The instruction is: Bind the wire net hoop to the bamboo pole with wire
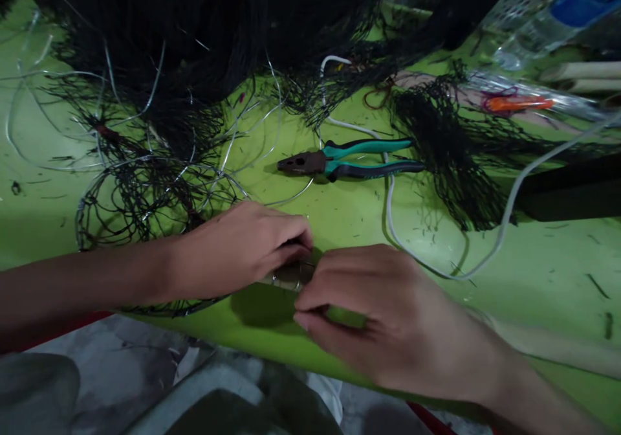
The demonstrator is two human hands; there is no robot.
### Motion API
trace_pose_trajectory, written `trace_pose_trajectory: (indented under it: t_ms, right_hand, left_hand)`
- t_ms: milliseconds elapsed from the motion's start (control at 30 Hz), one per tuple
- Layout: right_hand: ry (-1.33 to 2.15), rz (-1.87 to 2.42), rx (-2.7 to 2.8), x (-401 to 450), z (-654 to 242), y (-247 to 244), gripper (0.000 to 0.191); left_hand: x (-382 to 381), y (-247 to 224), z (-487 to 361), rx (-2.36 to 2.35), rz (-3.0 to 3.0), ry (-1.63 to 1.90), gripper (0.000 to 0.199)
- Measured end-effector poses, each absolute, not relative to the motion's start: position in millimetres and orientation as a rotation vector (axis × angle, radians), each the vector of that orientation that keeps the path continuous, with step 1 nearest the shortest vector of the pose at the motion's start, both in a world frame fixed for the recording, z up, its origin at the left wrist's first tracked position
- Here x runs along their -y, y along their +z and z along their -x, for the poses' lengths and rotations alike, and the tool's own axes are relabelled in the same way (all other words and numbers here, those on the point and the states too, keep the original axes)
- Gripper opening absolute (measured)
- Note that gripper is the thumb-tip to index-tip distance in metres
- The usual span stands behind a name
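Close to the near table edge, my left hand point(242, 241) is closed around a short pale rod point(286, 278), most of which its fingers hide. Thin shiny wire point(297, 285) loops round the rod's showing part. My right hand point(388, 312) pinches at the wire just right of the rod, thumb and forefinger together; the exact grip is partly hidden. Beyond both hands lie pliers point(339, 161) with teal and black handles, their jaws pointing left. Black netting point(150, 195) with a wire hoop spreads behind and under my left forearm.
A large heap of black netting point(194, 27) fills the back of the green table point(339, 221). A white cord point(504, 221) curves across the right side, near a black box-like object point(572, 189). A plastic bottle point(557, 21) and orange-handled item point(519, 103) lie far right.
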State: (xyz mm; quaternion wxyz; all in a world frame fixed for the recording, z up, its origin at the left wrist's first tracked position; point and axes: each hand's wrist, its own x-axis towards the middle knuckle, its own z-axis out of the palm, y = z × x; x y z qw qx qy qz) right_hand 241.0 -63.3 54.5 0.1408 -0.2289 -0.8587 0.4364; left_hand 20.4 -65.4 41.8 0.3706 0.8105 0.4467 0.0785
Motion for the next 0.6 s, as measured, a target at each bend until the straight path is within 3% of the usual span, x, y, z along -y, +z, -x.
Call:
trace_pose_trajectory:
  t_ms: [167,367,600]
  right_hand:
    - [1.077,0.585,2.543,68,-240,47,0.02]
    - [1.348,0.701,2.399,60,-240,44,0.011]
    - [1.8,1.288,2.102,50,-236,53,0.014]
  left_hand:
    - [73,41,-22,-1.178,-2.128,0.18,0.012]
    - [81,34,-19,-1.151,-2.202,0.339,0.019]
    - [85,27,-10,-0.998,-2.268,0.467,0.02]
